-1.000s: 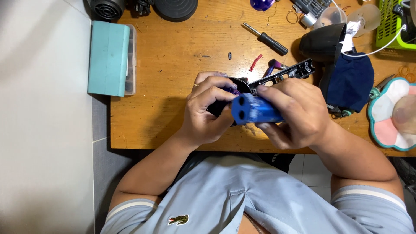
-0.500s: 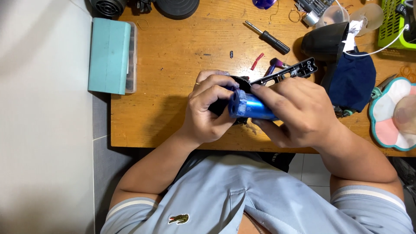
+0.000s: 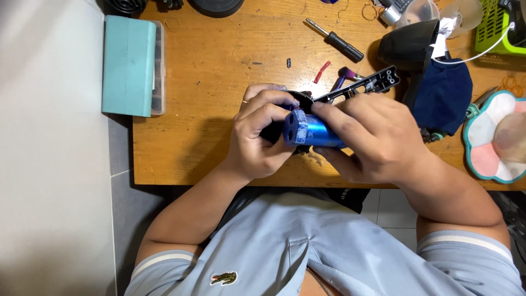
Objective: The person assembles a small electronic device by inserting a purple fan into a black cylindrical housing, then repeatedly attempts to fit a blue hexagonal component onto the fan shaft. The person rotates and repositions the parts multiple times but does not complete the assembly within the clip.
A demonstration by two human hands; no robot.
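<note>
1. The wooden desk (image 3: 219,71) is covered with tools along its far edge.
2. A teal case (image 3: 129,66) is set at the left edge.
3. The blue cylinder (image 3: 312,130) is gripped near the front edge by the curled fingers of the left hand (image 3: 257,137) and the right hand (image 3: 370,137).
4. A black screwdriver (image 3: 337,41) is laid near the far edge.

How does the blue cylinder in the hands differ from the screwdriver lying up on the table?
The blue cylinder is short, thick and shiny blue; the screwdriver is long, thin and mostly black with a bare metal shaft. The cylinder is gripped by the left hand and right hand above the wooden table; the screwdriver lies untouched on it. The cylinder's near end shows two round holes; the screwdriver shows none. Both are roughly rod-shaped.
</note>
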